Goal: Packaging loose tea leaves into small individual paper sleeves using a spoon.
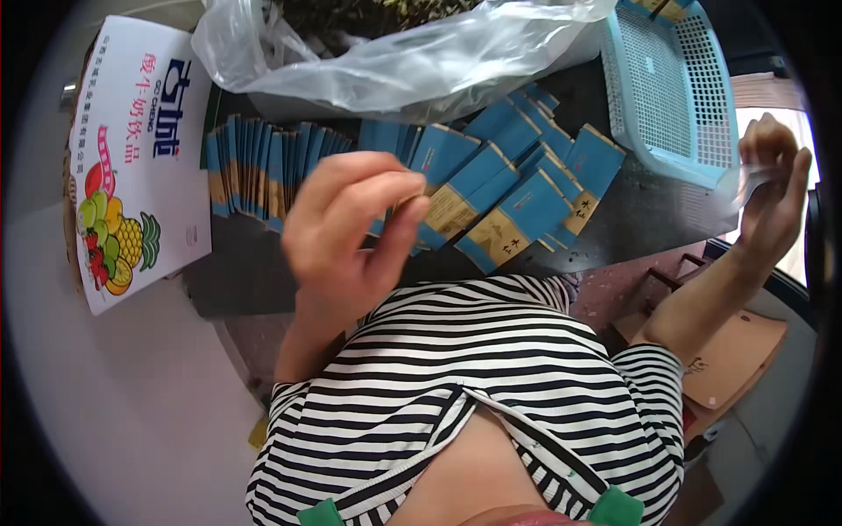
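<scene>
My left hand [355, 223] hovers over the front of the dark table, thumb and forefinger brought together. A thin tan edge shows near their tips, but I cannot tell whether it is pinched there or lies behind. Below and beside this hand are flat blue-and-tan paper packets [520, 214], bearing writing, in an overlapping pile. More blue packets [263, 171] stand on edge in a tight row to the left. At the far right my right hand [769, 177] is raised beside a blue basket, its fingers curled around a blurred piece of clear plastic [756, 176].
A clear plastic bag [408, 72] of dark dried leaves spreads across the back. The blue plastic basket [714, 98] at the table's right holds some packets. A printed white carton [141, 164] stands at the left. A brown box [737, 361] is below on the right.
</scene>
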Available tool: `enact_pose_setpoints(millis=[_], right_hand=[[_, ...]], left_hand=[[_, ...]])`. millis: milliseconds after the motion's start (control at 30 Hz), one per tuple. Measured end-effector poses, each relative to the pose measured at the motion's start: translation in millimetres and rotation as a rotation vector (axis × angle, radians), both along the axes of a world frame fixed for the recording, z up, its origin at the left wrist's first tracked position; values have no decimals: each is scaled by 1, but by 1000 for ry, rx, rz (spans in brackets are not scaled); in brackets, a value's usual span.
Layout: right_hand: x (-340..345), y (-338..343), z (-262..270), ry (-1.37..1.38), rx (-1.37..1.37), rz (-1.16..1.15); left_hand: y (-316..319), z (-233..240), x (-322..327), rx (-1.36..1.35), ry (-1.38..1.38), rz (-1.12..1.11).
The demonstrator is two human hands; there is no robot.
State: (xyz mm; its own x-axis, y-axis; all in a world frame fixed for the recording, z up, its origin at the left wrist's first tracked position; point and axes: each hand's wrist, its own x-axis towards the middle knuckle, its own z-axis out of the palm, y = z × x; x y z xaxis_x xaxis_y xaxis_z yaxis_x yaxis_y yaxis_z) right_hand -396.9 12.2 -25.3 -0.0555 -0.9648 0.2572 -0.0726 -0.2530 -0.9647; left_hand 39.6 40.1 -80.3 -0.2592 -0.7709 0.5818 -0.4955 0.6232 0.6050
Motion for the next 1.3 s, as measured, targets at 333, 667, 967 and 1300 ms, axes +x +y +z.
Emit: enact_pose_setpoints(millis=[333, 667, 967, 1300], right_hand=[[135, 42, -67, -242, 177, -9], [144, 69, -76, -481, 164, 225], [152, 63, -52, -354, -55, 146], [170, 55, -40, -276, -89, 257]], left_hand=[[35, -59, -24, 99, -330, 113], [34, -55, -20, 388, -84, 30], [23, -19, 2, 83, 12, 3], [22, -9, 5, -140, -104, 145]])
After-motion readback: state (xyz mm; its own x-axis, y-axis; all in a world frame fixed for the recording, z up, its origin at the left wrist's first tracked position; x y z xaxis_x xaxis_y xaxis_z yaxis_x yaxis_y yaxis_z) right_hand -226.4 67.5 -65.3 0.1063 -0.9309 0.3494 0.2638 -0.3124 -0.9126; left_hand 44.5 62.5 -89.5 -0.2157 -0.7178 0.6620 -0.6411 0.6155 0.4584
